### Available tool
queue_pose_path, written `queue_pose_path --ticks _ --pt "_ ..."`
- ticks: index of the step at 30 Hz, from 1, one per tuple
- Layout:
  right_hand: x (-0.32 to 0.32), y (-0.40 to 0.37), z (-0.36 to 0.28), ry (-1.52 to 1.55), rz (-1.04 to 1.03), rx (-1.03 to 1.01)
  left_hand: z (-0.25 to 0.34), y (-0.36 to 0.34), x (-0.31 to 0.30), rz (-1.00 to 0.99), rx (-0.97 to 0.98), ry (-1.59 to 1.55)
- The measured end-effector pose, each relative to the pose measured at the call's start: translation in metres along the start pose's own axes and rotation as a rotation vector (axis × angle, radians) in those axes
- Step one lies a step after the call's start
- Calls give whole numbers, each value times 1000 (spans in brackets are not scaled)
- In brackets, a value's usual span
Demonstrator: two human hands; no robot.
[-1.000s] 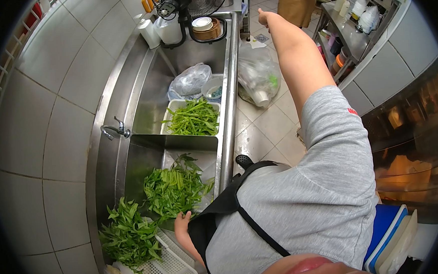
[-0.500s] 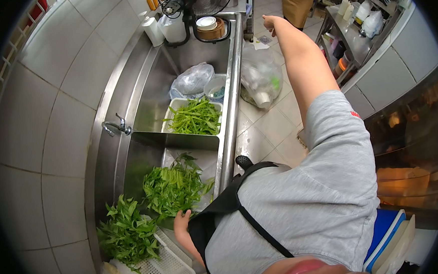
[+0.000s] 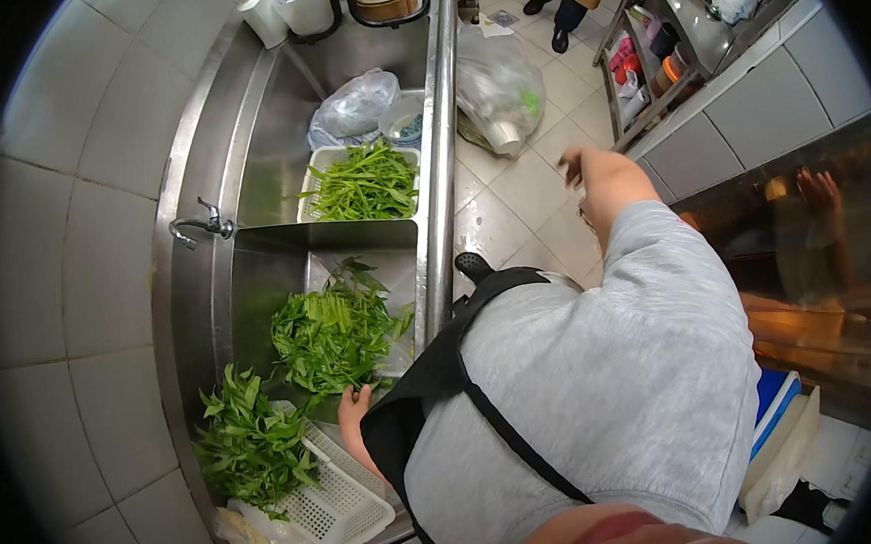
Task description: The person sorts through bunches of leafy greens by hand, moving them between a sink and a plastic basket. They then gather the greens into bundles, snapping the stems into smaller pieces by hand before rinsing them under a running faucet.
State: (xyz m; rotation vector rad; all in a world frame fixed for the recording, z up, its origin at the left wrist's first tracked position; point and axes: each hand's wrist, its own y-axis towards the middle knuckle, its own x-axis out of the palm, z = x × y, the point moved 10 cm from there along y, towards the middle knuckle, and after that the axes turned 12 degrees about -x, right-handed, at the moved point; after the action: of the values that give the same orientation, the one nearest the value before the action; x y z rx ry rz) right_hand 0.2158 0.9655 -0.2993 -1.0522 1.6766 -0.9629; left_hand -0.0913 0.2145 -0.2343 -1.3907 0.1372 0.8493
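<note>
at the sink (image 3: 363,233), left hand (image 3: 353,409) against greens (image 3: 332,333), grip unclear; right hand (image 3: 577,167) loosely spread
likely light, soft; best cupped underneath

- messy pile of greens (image 3: 332,333), stems and leaves flopped every which way, right by the left fingers (image 3: 362,394)
- bushier leafy bunch (image 3: 251,438), left of those

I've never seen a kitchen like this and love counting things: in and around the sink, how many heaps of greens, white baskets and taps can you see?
Heaps of greens: 3
White baskets: 2
Tap: 1
Total: 6
</note>
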Motion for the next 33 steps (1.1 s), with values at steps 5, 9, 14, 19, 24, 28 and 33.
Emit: queue_pose_path --ticks 5,9,14,19,24,28,33 --pt "-181 -75 1 365 982 -199 0 13 -2 14 -13 77" --pt "-222 -87 39 318 788 -118 60 -51 -19 64 49 203" --pt "-210 -127 36 251 791 -28 79 -61 -13 71 107 210" --pt "-177 -125 6 423 779 -41 68 -65 -16 71 56 152" --pt "-176 -134 -117 319 609 -369 43 -57 -19 80 51 26" --pt "-81 -198 -274 32 314 -733 43 -71 -23 104 50 -20" --pt "68 -249 -415 -525 263 -1089 53 -91 -22 92 76 -39"
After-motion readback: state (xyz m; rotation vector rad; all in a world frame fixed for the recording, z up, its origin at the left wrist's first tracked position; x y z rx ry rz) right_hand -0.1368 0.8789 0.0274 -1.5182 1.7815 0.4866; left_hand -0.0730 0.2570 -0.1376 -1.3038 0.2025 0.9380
